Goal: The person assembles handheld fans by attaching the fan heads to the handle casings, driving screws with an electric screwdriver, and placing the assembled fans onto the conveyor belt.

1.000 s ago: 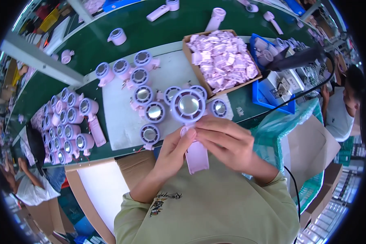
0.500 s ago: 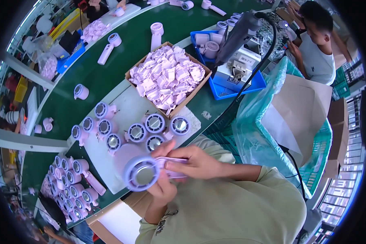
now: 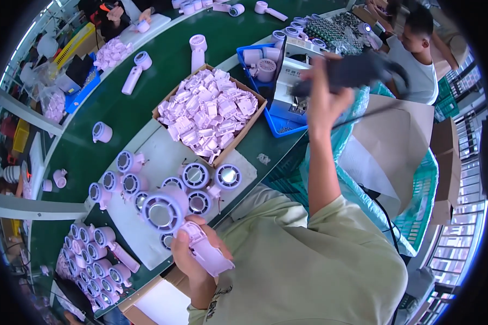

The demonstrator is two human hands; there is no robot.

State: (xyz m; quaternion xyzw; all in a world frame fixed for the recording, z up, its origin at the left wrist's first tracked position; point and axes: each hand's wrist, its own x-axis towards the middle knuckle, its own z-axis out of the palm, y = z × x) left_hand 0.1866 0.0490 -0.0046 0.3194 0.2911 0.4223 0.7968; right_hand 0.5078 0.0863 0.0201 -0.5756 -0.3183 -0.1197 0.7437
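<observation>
My left hand (image 3: 192, 260) grips a lilac handheld fan (image 3: 206, 252) by its handle, the round head pointing up and away to the left. Above the small metal machine, at the right, my right hand (image 3: 325, 100) is closed round a dark electric screwdriver (image 3: 358, 70), blurred by motion, with a cord trailing from it. The machine, a pale box-shaped screw feeder (image 3: 295, 81), stands in a blue tray (image 3: 282, 127). Several lilac fan heads (image 3: 195, 176) with silvery centres stand on the white mat (image 3: 154, 141) beyond my left hand.
A cardboard box (image 3: 238, 143) of small lilac plastic parts stands on the mat's far side. More fan heads (image 3: 95, 252) crowd the left. The green conveyor belt (image 3: 162, 59) curves behind, carrying scattered fans. A lined green crate (image 3: 423, 216) is at my right; a co-worker (image 3: 412, 59) sits beyond.
My right hand has left the fan and moved up and right, taking hold of the electric screwdriver. The fan has turned in my left hand and shifted slightly left.
</observation>
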